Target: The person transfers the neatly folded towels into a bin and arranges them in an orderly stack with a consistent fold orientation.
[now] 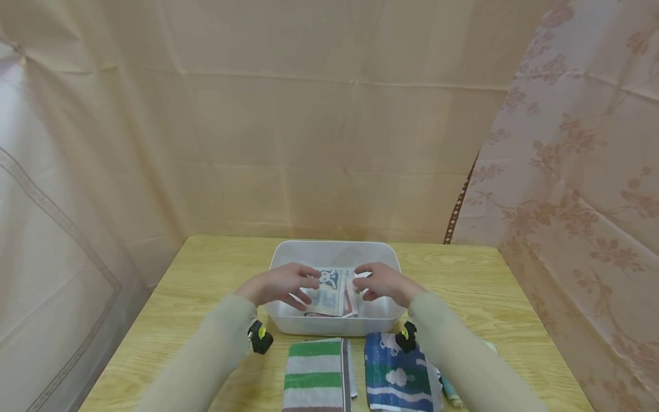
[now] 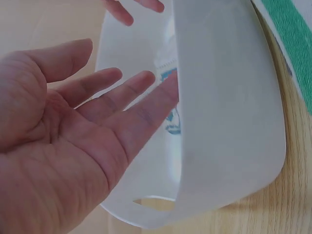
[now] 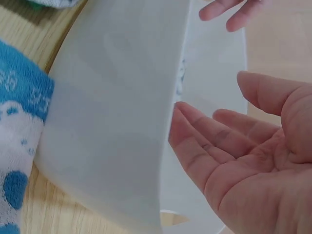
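Both hands hover over a white plastic basin [image 1: 324,327] in the head view. Inside it lies a folded towel [image 1: 328,294] with a blue cartoon figure on a pale ground, and reddish cloth edges show beneath its right side. My left hand [image 1: 285,284] is at the basin's left part, fingers relaxed and spread, holding nothing. The right hand [image 1: 386,283] mirrors it at the right part, fingers lightly bent, palm bare. In the left wrist view, the left fingers [image 2: 141,112] reach behind the near rim; the right wrist view shows the same for the right fingers [image 3: 195,151].
In front of the basin lie a green-and-white striped towel [image 1: 315,375] and a blue towel [image 1: 396,377] with white pictures. A pale green cloth [image 1: 450,392] shows partly behind the right sleeve. Cloth curtains [image 1: 329,143] hang behind and beside the wooden table [image 1: 206,269].
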{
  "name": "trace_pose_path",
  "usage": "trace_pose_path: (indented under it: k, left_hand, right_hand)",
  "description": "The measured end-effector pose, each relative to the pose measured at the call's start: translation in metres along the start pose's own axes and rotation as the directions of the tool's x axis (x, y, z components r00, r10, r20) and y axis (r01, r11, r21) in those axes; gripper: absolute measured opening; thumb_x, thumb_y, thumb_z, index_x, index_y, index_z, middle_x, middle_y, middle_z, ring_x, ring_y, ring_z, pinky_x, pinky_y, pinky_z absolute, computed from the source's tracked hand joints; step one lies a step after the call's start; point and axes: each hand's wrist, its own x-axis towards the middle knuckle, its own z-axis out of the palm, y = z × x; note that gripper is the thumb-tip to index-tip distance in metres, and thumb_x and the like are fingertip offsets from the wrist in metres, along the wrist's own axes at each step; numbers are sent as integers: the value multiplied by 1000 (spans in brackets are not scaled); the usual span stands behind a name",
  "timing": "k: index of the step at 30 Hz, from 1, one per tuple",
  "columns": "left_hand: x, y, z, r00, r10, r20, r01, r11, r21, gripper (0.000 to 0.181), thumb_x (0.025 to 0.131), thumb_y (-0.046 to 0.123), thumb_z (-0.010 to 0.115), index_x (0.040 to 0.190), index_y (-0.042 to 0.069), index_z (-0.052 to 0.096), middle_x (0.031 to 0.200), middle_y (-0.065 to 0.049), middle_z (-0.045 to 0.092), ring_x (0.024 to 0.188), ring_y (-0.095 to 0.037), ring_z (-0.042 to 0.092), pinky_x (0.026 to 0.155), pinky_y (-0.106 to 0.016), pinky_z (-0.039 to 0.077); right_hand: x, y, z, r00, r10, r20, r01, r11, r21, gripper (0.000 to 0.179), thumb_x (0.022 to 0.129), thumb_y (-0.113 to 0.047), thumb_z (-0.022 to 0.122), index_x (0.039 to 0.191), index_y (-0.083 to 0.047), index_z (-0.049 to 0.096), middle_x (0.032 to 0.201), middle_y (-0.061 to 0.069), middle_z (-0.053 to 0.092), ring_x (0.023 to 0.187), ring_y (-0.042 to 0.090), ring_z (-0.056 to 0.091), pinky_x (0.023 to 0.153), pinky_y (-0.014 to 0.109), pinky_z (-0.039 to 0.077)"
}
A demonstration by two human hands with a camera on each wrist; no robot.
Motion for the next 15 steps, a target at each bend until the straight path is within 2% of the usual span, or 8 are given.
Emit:
trace_pose_path:
  k: [3, 8, 15]
  left_hand:
    - [-5, 3, 0, 999, 37, -8, -37, 999, -29, 47, 104, 19, 58, 146, -1, 50, 139, -23, 58, 108, -41, 68, 84, -45, 62]
    - [-15, 5, -1, 995, 95, -16, -96, 993, -69, 43, 104, 20, 59, 143, 0, 54, 127, -16, 66, 107, -41, 69, 82, -44, 63]
    - [-34, 6, 0, 992, 127, 13, -124, 984, -129, 44, 103, 20, 61, 142, 1, 54, 119, -15, 68, 101, -35, 72, 82, -46, 63]
  right_hand:
    - [-5, -1, -1, 1000, -21, 3, 20, 998, 60, 55, 100, -19, 65, 147, 3, 48, 135, 21, 62, 102, 37, 71, 88, 41, 61]
    - [-12, -2, -4, 999, -35, -3, 35, 991, 129, 54, 101, -25, 65, 148, -2, 49, 127, 22, 66, 105, 37, 70, 93, 43, 59]
    - [-27, -4, -7, 996, -92, -20, 94, 975, 202, 53, 102, -25, 64, 148, -3, 47, 117, 19, 70, 96, 27, 73, 94, 44, 59]
